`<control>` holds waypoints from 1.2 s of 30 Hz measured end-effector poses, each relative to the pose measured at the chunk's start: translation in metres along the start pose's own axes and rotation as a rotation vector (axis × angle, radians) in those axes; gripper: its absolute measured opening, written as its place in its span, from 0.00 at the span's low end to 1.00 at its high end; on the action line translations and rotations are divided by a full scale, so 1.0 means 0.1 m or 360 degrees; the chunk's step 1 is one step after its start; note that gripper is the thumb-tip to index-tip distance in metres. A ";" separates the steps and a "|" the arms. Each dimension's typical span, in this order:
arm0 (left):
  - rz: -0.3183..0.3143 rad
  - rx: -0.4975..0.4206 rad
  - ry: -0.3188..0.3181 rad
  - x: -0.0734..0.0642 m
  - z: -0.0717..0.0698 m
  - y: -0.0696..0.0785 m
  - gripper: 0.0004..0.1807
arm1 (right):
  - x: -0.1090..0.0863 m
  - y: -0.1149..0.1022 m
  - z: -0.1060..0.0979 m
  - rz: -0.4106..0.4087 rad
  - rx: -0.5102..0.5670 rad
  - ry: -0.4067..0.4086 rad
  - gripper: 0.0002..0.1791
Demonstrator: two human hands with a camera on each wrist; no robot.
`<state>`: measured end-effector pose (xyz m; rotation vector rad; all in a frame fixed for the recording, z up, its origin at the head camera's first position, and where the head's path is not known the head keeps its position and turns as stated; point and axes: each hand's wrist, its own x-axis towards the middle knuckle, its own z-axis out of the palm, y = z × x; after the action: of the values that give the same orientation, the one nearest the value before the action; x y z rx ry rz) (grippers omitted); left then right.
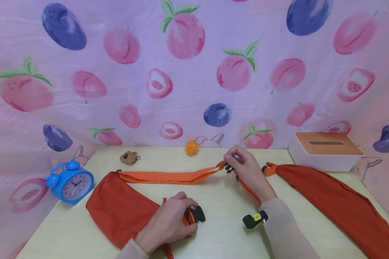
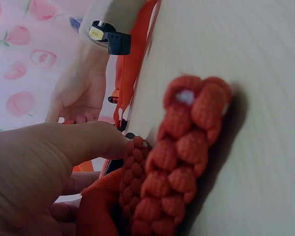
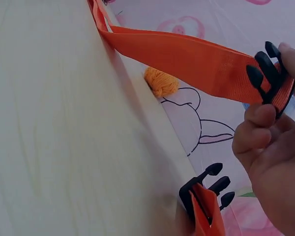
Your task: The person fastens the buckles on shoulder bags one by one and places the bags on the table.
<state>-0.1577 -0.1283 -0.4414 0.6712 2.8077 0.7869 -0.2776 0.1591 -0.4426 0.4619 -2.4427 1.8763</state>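
Observation:
A red fabric waist bag [image 1: 118, 208] lies at the left of the table. My left hand [image 1: 170, 223] grips the black buckle socket [image 1: 199, 213] on its short orange strap. Raised above the table, my right hand [image 1: 246, 172] pinches the black pronged buckle half [image 3: 268, 73] at the end of the long orange strap [image 1: 168, 177]. The two buckle halves are apart. Braided red cords [image 2: 179, 142] hang close to my left thumb. A second pronged buckle [image 3: 187, 196] on another orange strap lies below my right hand.
Another red bag [image 1: 334, 201] lies at the right. Behind it stands a white tissue box [image 1: 324, 154] with a wooden lid. A blue alarm clock [image 1: 72, 183] sits at the left edge. Along the back are a brown keychain [image 1: 129, 157] and an orange yarn ball [image 1: 192, 148].

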 end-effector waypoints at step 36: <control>0.0078 -0.0282 0.0608 -0.01 -0.14 -0.05 0.29 | -0.04 -0.14 -0.02 -0.0178 0.0360 0.0053 0.37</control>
<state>-0.1622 -0.1394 -0.4320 0.6177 3.0059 1.2783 -0.2711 0.1585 -0.4301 0.5578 -2.1453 2.1027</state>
